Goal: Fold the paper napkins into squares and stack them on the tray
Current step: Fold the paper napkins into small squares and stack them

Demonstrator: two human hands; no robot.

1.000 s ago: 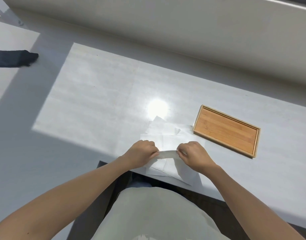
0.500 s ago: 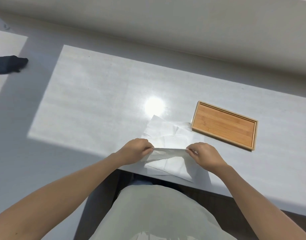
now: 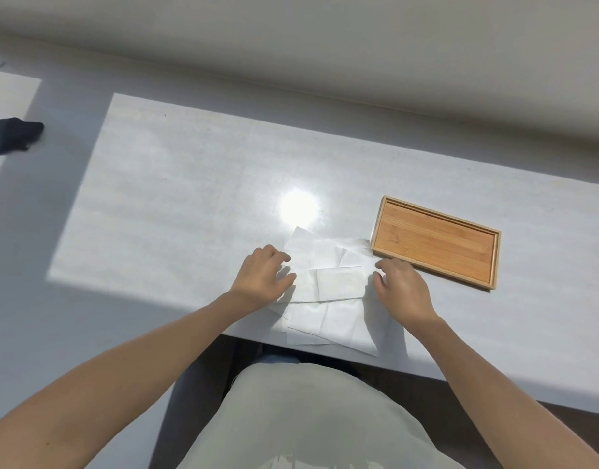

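Observation:
Several white paper napkins (image 3: 328, 324) lie overlapping at the table's near edge, the lowest one hanging slightly over it. On top lies a napkin folded in half (image 3: 338, 282), a flat band running left to right. My left hand (image 3: 262, 279) rests its fingertips on the band's left end. At the right end my right hand (image 3: 401, 289) touches it with the tips of thumb and forefinger. The bamboo tray (image 3: 433, 242) sits just right of the pile with nothing in it.
The white table (image 3: 189, 204) stretches far to the left, with a bright glare spot just behind the napkins. A dark cloth-like object (image 3: 10, 135) lies off the table at the far left. A pale wall runs along the back.
Both hands pinched the top napkin's near edge, lifted it and carried it away from me, folding the sheet in half. The fingers now lie on the folded napkin's ends.

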